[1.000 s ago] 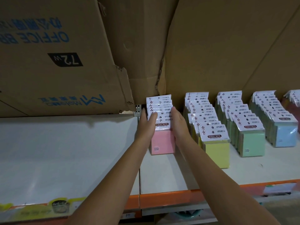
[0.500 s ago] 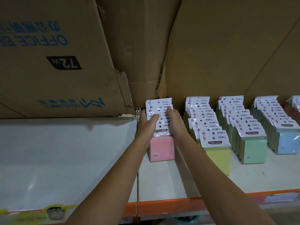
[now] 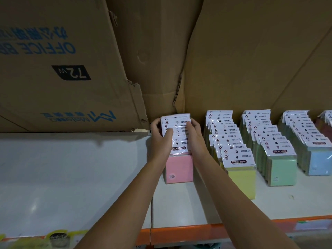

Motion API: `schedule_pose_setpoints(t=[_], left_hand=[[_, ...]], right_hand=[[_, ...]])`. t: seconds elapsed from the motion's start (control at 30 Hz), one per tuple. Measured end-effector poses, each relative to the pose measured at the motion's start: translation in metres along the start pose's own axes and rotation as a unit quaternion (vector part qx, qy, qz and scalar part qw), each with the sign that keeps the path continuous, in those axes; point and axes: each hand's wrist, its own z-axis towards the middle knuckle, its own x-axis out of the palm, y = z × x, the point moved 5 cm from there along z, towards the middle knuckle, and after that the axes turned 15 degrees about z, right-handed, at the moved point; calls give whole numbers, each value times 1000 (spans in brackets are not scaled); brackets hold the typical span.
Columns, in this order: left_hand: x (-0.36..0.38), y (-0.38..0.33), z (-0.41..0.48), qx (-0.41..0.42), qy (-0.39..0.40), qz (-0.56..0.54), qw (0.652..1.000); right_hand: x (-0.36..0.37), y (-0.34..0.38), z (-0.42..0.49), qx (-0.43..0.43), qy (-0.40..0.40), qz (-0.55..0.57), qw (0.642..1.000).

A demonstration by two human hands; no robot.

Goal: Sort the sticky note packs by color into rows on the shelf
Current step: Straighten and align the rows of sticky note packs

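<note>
Head view: both hands sit farther back along the pink row (image 3: pixel 179 169) than they did a second ago. Then they flanked its front packs with fairly straight fingers. Now the left hand (image 3: pixel 159 139) curls round the left edge of the white header cards, its thumb lying across their printed fronts. The right hand (image 3: pixel 195 139) grips the right edge of the same cards, fingertips hooked over the top of the rear packs. Neither hand is spread wide, and both hold the pink packs between them.

The pink row stands on the white shelf (image 3: pixel 179 203), its back end just under the torn corner of the cardboard box (image 3: pixel 62 69). The front pack has not visibly shifted. To its right the yellow row (image 3: pixel 239 178), green row (image 3: pixel 282 169) and blue row (image 3: pixel 319 162) stand in their own lines, each apart from its neighbour.

This looks like squaring up a row already sorted, not adding a pack. The task appears nearly done for the colours in sight, though the row at the far right edge is too cropped to judge.
</note>
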Motion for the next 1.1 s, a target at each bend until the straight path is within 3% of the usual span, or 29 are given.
schedule_pose_setpoints(t=[0.1, 0.33, 0.53, 0.73, 0.83, 0.93, 1.1], left_hand=[[-11, 1, 0, -39, -49, 28, 998], [2, 18, -20, -71, 66, -10, 995], [6, 10, -36, -101, 88, -48, 990], [-10, 30, -72, 14, 117, 63, 991], [-12, 40, -92, 124, 153, 189, 962], [-13, 37, -95, 160, 99, 296, 936], [-12, 35, -96, 150, 87, 248, 953]], right_hand=[[-2, 2, -2, 39, -26, -20, 999], [-12, -13, -24, 45, -26, -15, 999], [-5, -9, -37, 53, 0, -20, 998], [-25, -18, -75, -32, 69, -152, 985], [-32, -22, -90, -62, 121, -231, 963], [-32, -19, -91, -67, 135, -278, 949], [-30, -11, -98, -115, 112, -328, 931]])
